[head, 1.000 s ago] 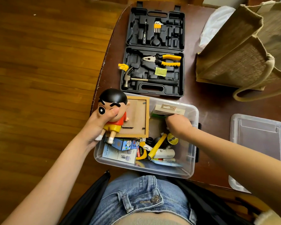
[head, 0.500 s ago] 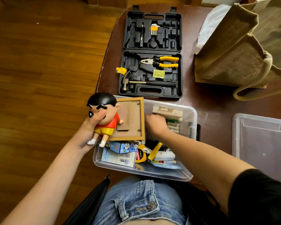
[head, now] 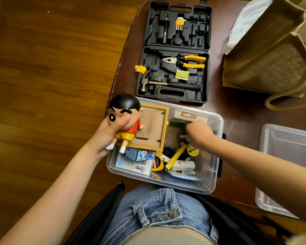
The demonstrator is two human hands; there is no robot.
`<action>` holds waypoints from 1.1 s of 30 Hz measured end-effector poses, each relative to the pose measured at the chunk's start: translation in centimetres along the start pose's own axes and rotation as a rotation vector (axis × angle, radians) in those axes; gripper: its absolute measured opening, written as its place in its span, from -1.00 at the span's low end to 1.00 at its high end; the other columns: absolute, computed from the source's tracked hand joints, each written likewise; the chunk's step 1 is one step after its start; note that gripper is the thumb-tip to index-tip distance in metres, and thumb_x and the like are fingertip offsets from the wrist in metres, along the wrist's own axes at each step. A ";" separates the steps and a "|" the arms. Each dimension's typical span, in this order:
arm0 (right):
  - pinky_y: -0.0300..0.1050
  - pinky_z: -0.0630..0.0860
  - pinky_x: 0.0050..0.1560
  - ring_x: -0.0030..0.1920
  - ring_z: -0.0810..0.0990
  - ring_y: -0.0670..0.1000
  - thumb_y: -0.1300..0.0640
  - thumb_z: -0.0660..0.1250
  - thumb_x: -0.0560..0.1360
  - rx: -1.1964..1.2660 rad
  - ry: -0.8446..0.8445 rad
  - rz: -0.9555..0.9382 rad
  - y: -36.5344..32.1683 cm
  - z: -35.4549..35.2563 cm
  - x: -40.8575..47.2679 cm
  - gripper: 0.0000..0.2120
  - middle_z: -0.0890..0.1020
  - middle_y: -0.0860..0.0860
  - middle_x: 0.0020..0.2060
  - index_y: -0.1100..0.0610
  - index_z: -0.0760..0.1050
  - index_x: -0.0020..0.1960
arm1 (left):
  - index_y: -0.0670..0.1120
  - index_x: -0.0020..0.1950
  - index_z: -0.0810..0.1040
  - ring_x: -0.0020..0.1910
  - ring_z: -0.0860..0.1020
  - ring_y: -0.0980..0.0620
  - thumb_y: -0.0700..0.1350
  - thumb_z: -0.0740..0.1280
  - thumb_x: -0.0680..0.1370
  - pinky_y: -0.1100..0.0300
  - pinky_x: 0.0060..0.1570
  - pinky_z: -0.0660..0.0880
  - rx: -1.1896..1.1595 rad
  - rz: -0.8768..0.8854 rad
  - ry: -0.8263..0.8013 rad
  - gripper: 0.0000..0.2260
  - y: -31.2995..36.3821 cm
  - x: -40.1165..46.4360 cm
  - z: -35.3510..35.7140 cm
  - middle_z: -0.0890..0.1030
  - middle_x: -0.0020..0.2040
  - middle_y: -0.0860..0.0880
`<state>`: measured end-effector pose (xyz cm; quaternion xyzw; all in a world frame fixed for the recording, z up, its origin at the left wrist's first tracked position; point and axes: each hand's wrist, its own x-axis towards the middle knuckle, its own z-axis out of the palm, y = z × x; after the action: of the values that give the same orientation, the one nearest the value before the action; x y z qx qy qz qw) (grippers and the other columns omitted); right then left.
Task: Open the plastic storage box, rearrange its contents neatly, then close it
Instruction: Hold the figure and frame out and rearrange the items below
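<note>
We have the clear plastic storage box open on the dark table, at its near edge just in front of our lap. Its lid lies off to the right, apart from the box, so opening is done and we judge this mid-rearrange.

Left hand grips the cartoon figurine round its face and body, thumb across the cheek. It is held up over the box's left rim, likely parked out of the way as the bulkiest item so the space below can be sorted.

Right hand reaches down into the far right part of the box, fingers curled downward by the cardboard-backed pack. What it pinches, if anything, we cannot tell; the fingertips are hidden.

The wooden picture frame lies back side up, tilted on top of other items at the left; probably flat things get moved or stacked first. Below it sit the small blue box and a white leaflet box. The tape measure, yellow cutter and white tube lie jumbled toward the near side, not yet tidied.

Behind the box the black tool case lies open, with pliers and hammer seated. A burlap bag stands at far right.
</note>
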<state>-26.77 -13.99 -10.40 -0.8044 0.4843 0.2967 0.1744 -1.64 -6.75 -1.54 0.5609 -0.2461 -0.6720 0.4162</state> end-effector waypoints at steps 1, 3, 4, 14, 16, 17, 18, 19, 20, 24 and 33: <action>-0.06 0.43 -0.31 -0.13 0.58 0.16 0.35 0.27 0.43 -0.020 -0.025 0.016 0.4 0.0 -0.3 -0.90 0.44 0.05 -0.34 0.18 0.50 -0.16 | -0.06 0.21 0.50 -0.17 0.66 0.04 0.26 0.59 0.04 0.20 -0.32 0.59 -0.001 0.002 -0.008 -0.16 0.0 0.0 0.0 0.69 -0.09 -0.05; -0.08 0.44 -0.30 -0.07 0.60 0.17 0.38 0.22 0.43 -0.050 -0.051 0.040 0.9 0.3 -0.6 -0.83 0.56 0.10 -0.20 0.22 0.54 -0.07 | -0.06 0.22 0.49 -0.17 0.67 0.04 0.26 0.59 0.05 0.20 -0.32 0.59 -0.002 0.004 -0.022 -0.17 0.0 0.0 -0.1 0.69 -0.10 -0.06; -0.08 0.44 -0.29 -0.06 0.60 0.17 0.39 0.20 0.44 -0.061 -0.057 0.043 0.8 0.4 -0.6 -0.80 0.59 0.12 -0.12 0.23 0.54 -0.03 | -0.07 0.23 0.48 -0.15 0.66 0.03 0.26 0.59 0.06 0.18 -0.31 0.60 -0.001 0.004 -0.026 -0.16 -0.1 0.0 -0.2 0.69 -0.08 -0.08; -0.11 0.51 -0.14 0.05 0.58 0.11 0.33 0.20 0.53 -0.170 -0.039 0.090 0.2 1.7 0.4 -0.77 0.61 0.08 0.04 0.17 0.57 0.09 | 0.00 0.14 0.55 -0.16 0.67 0.04 0.24 0.58 0.11 0.17 -0.28 0.61 0.010 0.030 -0.073 -0.32 -0.3 0.1 -0.6 0.70 -0.11 -0.06; -0.12 0.48 -0.19 0.03 0.59 0.11 0.35 0.20 0.52 -0.176 -0.021 0.112 0.1 1.8 0.5 -0.76 0.62 0.08 0.02 0.18 0.57 0.08 | 0.01 0.11 0.57 -0.18 0.66 0.05 0.24 0.57 0.12 0.18 -0.29 0.61 0.015 0.036 -0.075 -0.36 -0.2 0.2 -0.7 0.70 -0.12 -0.06; -0.13 0.47 -0.21 0.02 0.59 0.11 0.36 0.20 0.52 -0.178 -0.017 0.119 0.0 1.9 0.5 -0.76 0.62 0.08 0.02 0.18 0.57 0.07 | 0.02 0.10 0.59 -0.18 0.66 0.06 0.25 0.57 0.13 0.19 -0.30 0.60 0.017 0.038 -0.078 -0.38 -0.3 0.2 -0.8 0.70 -0.13 -0.05; -0.13 0.45 -0.23 0.02 0.59 0.11 0.36 0.20 0.52 -0.180 -0.013 0.123 0.0 1.9 0.5 -0.76 0.62 0.08 0.02 0.18 0.57 0.07 | 0.04 0.08 0.62 -0.18 0.66 0.07 0.25 0.56 0.14 0.20 -0.30 0.60 0.019 0.039 -0.090 -0.42 -0.3 0.2 -0.8 0.70 -0.13 -0.04; -0.13 0.45 -0.23 0.02 0.59 0.11 0.36 0.20 0.52 -0.180 -0.011 0.125 0.0 2.0 0.5 -0.76 0.62 0.08 0.02 0.18 0.57 0.07 | 0.08 0.06 0.65 -0.18 0.66 0.07 0.25 0.56 0.15 0.21 -0.30 0.60 0.020 0.037 -0.103 -0.46 -0.3 0.2 -0.8 0.70 -0.13 -0.03; -0.13 0.45 -0.24 0.01 0.59 0.11 0.36 0.20 0.51 -0.181 -0.010 0.124 0.1 2.0 0.5 -0.77 0.62 0.08 0.01 0.18 0.57 0.07 | 0.11 0.03 0.67 -0.18 0.66 0.08 0.25 0.56 0.15 0.21 -0.30 0.60 0.020 0.034 -0.112 -0.50 -0.3 0.2 -0.8 0.70 -0.13 -0.03; -0.09 0.44 -0.26 -0.02 0.60 0.14 0.31 0.23 0.52 -0.140 0.000 0.098 0.3 1.8 0.4 -0.82 0.63 0.10 -0.02 0.19 0.57 0.05 | 0.03 0.11 0.58 -0.19 0.67 0.08 0.25 0.57 0.13 0.22 -0.34 0.58 0.018 0.038 -0.091 -0.37 -0.4 0.2 -0.9 0.70 -0.14 -0.03; -0.08 0.44 -0.24 -0.03 0.60 0.15 0.36 0.20 0.50 -0.117 -0.009 0.082 0.2 1.9 0.4 -0.80 0.63 0.13 -0.04 0.23 0.56 0.03 | -0.01 0.16 0.52 -0.19 0.66 0.05 0.26 0.57 0.12 0.20 -0.36 0.58 0.016 0.034 -0.082 -0.30 -0.5 0.3 -1.0 0.70 -0.13 -0.04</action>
<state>-27.41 -13.31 -12.13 -0.7913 0.4980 0.3350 0.1172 -0.83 -6.59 -2.31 0.5319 -0.2780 -0.6852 0.4126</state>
